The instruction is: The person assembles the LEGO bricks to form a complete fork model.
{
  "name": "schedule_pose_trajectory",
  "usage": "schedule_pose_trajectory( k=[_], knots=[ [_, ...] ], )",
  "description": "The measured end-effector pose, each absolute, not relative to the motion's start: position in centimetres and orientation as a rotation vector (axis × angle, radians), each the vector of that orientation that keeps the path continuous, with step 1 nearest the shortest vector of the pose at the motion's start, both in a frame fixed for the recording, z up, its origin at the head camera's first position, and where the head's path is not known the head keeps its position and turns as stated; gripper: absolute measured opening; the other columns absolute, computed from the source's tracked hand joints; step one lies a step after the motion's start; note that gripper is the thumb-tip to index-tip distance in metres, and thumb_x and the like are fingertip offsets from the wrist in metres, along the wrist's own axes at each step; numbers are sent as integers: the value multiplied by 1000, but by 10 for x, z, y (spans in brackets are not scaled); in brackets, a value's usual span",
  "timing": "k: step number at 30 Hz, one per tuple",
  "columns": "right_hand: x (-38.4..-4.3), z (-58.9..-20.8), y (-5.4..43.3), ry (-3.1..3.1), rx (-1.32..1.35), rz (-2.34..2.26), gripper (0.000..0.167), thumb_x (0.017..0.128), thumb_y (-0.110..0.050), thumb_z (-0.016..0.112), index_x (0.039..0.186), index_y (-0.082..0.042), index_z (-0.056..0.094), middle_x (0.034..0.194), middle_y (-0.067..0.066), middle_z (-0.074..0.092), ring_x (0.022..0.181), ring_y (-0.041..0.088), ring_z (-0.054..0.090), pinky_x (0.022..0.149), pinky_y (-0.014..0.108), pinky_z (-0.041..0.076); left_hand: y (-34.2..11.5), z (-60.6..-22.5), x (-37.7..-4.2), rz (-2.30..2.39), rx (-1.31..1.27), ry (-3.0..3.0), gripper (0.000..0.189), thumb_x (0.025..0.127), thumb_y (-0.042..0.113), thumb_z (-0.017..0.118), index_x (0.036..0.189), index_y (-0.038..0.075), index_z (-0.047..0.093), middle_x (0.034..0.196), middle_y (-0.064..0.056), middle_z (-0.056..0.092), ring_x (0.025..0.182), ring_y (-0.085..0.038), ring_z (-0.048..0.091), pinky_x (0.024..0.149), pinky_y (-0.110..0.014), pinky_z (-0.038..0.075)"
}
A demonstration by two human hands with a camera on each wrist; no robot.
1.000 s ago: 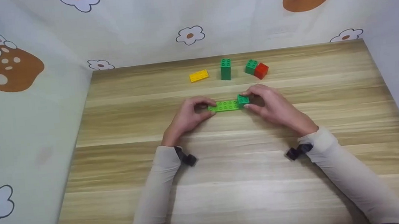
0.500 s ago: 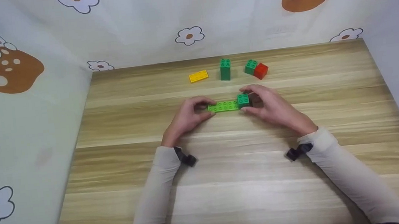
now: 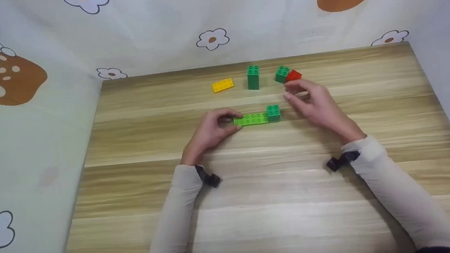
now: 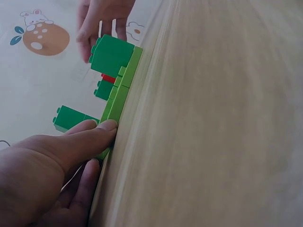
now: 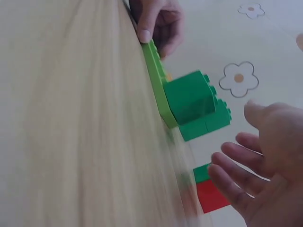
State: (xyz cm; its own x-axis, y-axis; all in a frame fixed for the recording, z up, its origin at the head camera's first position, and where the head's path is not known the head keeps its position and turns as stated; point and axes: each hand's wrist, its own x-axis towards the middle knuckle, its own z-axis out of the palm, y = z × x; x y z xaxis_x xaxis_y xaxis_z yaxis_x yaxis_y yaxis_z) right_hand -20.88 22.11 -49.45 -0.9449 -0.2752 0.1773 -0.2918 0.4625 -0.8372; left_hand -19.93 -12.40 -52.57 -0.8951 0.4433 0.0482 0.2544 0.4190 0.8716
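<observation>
Pinched at its left end by my left hand (image 3: 212,131) is a flat strip of light green building bricks (image 3: 251,119), with a seam showing across it. A darker green brick (image 3: 274,114) sits on the strip's right end; in the left wrist view that brick (image 4: 112,54) stands square on top. My right hand (image 3: 317,103) is off the strip, holding nothing, its fingers apart and loosely bent. Its fingertips are near a red brick (image 3: 293,75), which they partly cover in the head view. Beside the red brick, touching or nearly so, stands a green brick (image 3: 282,74).
Toward the back of the wooden table (image 3: 147,138) stand a tall green block (image 3: 253,79) and a flat yellow brick (image 3: 223,85). A patterned cloth (image 3: 158,33) rises along the back and left edges, and a pale surface borders the right.
My right hand has let go of the green brick on the strip and moved back and right toward the red brick. My left hand has stayed on the strip.
</observation>
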Motion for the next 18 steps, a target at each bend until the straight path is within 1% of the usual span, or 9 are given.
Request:
schedule_pose_trajectory(
  k=[3, 6, 8, 15, 18],
  knots=[
    [-215, -495, 227, -2608, 398, 1531, 35, 105, -26, 74, 134, -7, 72, 123, 10, 76, 112, 19, 71, 93, 21, 60, -124, -525, -199, 1477, 618, 2478, 28, 95, 15, 86, 122, 19, 81, 123, 5, 79, 118, -13, 70, 111, -37, 56],
    [-220, -496, 230, -2566, 304, 1509, 33, 102, -21, 77, 132, -6, 73, 122, 12, 75, 108, 19, 70, 87, 16, 58, -125, -524, -199, 1484, 619, 2473, 28, 95, 15, 86, 122, 18, 81, 122, 5, 80, 118, -14, 70, 111, -38, 56],
    [-223, -496, 231, -2556, 259, 1480, 35, 101, -18, 79, 132, -5, 73, 122, 13, 73, 106, 19, 69, 86, 16, 58, -125, -524, -199, 1483, 618, 2474, 28, 95, 15, 86, 122, 18, 81, 122, 5, 80, 118, -13, 70, 111, -37, 55],
    [-233, -499, 231, -2574, 187, 1383, 43, 97, -14, 82, 137, -5, 71, 125, 17, 67, 113, 23, 65, 83, 17, 57, -125, -525, -198, 1505, 615, 2456, 28, 95, 14, 86, 121, 19, 82, 123, 5, 80, 118, -13, 71, 110, -38, 56],
    [-237, -501, 230, -2607, 164, 1348, 45, 97, -15, 82, 139, -5, 69, 128, 17, 64, 115, 26, 63, 85, 24, 57, -125, -526, -198, 1518, 616, 2445, 28, 95, 13, 86, 122, 19, 82, 123, 4, 80, 118, -14, 71, 110, -38, 57]
  ],
)
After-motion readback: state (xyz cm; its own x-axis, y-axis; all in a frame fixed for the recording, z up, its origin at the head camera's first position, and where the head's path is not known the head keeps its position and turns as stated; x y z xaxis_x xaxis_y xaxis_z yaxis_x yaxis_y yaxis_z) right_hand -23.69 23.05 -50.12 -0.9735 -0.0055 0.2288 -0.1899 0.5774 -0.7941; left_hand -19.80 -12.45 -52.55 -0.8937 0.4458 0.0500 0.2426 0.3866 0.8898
